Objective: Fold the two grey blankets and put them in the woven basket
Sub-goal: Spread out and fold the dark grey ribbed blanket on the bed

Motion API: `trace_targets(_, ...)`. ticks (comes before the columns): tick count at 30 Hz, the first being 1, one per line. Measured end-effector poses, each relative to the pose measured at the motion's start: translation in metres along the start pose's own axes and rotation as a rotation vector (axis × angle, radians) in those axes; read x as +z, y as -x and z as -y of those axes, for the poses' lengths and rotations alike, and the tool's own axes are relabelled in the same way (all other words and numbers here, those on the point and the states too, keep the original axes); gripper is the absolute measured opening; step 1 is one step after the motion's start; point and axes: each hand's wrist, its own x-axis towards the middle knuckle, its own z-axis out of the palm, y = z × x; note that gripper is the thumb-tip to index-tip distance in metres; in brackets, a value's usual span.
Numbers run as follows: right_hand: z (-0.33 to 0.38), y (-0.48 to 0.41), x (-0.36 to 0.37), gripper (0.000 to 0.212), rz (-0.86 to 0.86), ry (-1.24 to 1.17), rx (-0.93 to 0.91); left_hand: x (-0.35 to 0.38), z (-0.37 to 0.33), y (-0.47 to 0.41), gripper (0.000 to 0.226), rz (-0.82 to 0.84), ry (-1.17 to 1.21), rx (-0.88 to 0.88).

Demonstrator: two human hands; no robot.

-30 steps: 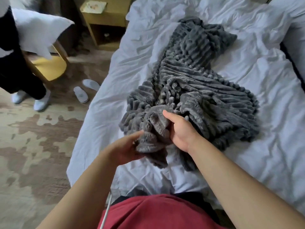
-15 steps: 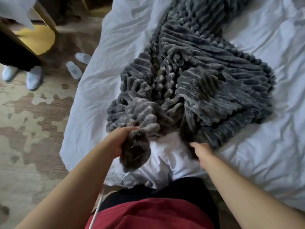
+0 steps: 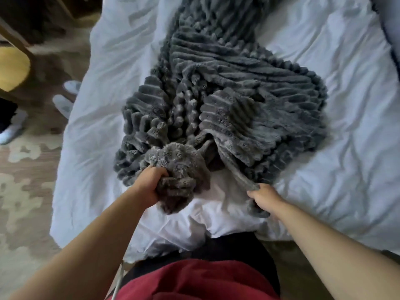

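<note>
Grey blanket (image 3: pixel 233 87) stretched lengthwise toward the top of frame; left hand (image 3: pixel 151 185) held a tight grip on its bunched near end, right hand (image 3: pixel 264 197) pinched the edge alongside.

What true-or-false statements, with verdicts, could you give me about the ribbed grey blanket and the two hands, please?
1. The ribbed grey plush blanket lies on the white-sheeted bed. True.
2. The left hand grips a bunched part of the blanket. True.
3. The right hand rests flat on the sheet, clear of the blanket. False: it holds the blanket's near edge.
4. The blanket is folded into a neat square. False: it lies rumpled and unfolded.
</note>
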Motion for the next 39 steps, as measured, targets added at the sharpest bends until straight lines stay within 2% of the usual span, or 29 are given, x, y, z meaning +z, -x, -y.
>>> trace_targets(2,-0.019,0.022,-0.039,0.018,-0.045,0.022,0.016,0.012,-0.004,-0.012,0.022,0.026,0.055,-0.093)
trace_targets(3,-0.030,0.032,-0.059,0.022,-0.187,0.042,0.022,0.016,-0.003,-0.019,0.024,0.029,0.067,-0.126)
trace_targets(4,-0.044,0.040,-0.081,0.025,-0.433,0.033,0.052,0.020,-0.001,-0.027,0.023,0.013,0.060,-0.143)
trace_targets(6,-0.073,0.053,-0.128,0.032,-0.937,-0.211,0.219,0.025,0.004,-0.040,0.017,-0.052,0.000,-0.155)
trace_targets(7,-0.089,0.055,-0.149,0.036,-1.053,-0.316,0.315,0.027,0.005,-0.044,0.015,-0.091,-0.022,-0.160)
trace_targets(8,-0.101,0.056,-0.164,0.039,-1.045,-0.361,0.403,0.029,0.006,-0.047,0.014,-0.133,-0.033,-0.158)
trace_targets(9,-0.111,0.054,-0.174,0.040,-0.939,-0.315,0.462,0.031,0.006,-0.050,0.012,-0.173,-0.027,-0.140)
trace_targets(11,-0.119,0.046,-0.174,0.032,-0.704,-0.197,0.433,0.039,0.008,-0.052,0.020,-0.253,-0.082,-0.095)
trace_targets(13,-0.120,0.035,-0.159,0.025,-0.413,-0.208,0.384,0.049,0.015,-0.057,0.031,-0.283,-0.191,-0.111)
trace_targets(16,-0.123,0.013,-0.140,0.029,-0.013,-0.234,0.390,0.067,0.025,-0.052,0.029,-0.190,-0.396,-0.146)
trace_targets(18,-0.125,-0.005,-0.138,0.030,0.239,-0.071,0.390,0.076,0.029,-0.040,0.029,-0.125,-0.720,-0.082)
trace_targets(20,-0.125,-0.017,-0.143,0.028,0.420,0.161,0.380,0.082,0.037,-0.026,0.026,-0.057,-1.055,-0.034)
trace_targets(22,-0.116,-0.030,-0.166,0.028,0.511,0.288,0.360,0.089,0.032,-0.015,0.019,0.088,-1.151,-0.207)
trace_targets(23,-0.107,-0.040,-0.183,0.028,0.534,0.306,0.370,0.095,0.021,-0.013,0.016,0.111,-1.169,-0.282)
trace_targets(24,-0.096,-0.051,-0.204,0.028,0.513,0.338,0.367,0.102,0.005,-0.017,0.014,0.084,-1.223,-0.274)
trace_targets(25,-0.083,-0.064,-0.226,0.028,0.433,0.393,0.334,0.110,-0.014,-0.025,0.017,0.011,-1.260,-0.192)
trace_targets(26,-0.067,-0.079,-0.248,0.028,0.263,0.447,0.260,0.119,-0.033,-0.034,0.023,-0.134,-1.256,-0.063)
trace_targets(27,-0.049,-0.095,-0.267,0.026,-0.001,0.436,0.135,0.128,-0.054,-0.041,0.029,-0.349,-1.171,0.072)
trace_targets(29,0.002,-0.118,-0.293,0.024,-0.507,0.194,-0.096,0.144,-0.090,-0.051,0.048,-0.753,-0.881,0.261)
trace_targets(30,0.033,-0.126,-0.298,0.025,-0.656,0.096,-0.202,0.150,-0.103,-0.056,0.058,-0.852,-0.822,0.296)
trace_targets(31,0.066,-0.133,-0.298,0.027,-0.707,0.052,-0.298,0.155,-0.113,-0.062,0.064,-0.879,-0.828,0.302)
trace_targets(33,0.125,-0.149,-0.282,0.033,-0.593,0.083,-0.487,0.163,-0.128,-0.076,0.065,-0.845,-0.900,0.334)
trace_targets(36,0.194,-0.180,-0.239,0.044,-0.289,0.208,-0.726,0.157,-0.159,-0.107,0.075,-0.875,-1.008,0.456)
trace_targets(37,0.213,-0.196,-0.226,0.051,-0.222,0.275,-0.752,0.152,-0.172,-0.122,0.086,-0.883,-1.033,0.481)
trace_targets(39,0.241,-0.232,-0.200,0.080,-0.114,0.416,-0.648,0.142,-0.195,-0.159,0.109,-0.829,-1.073,0.446)
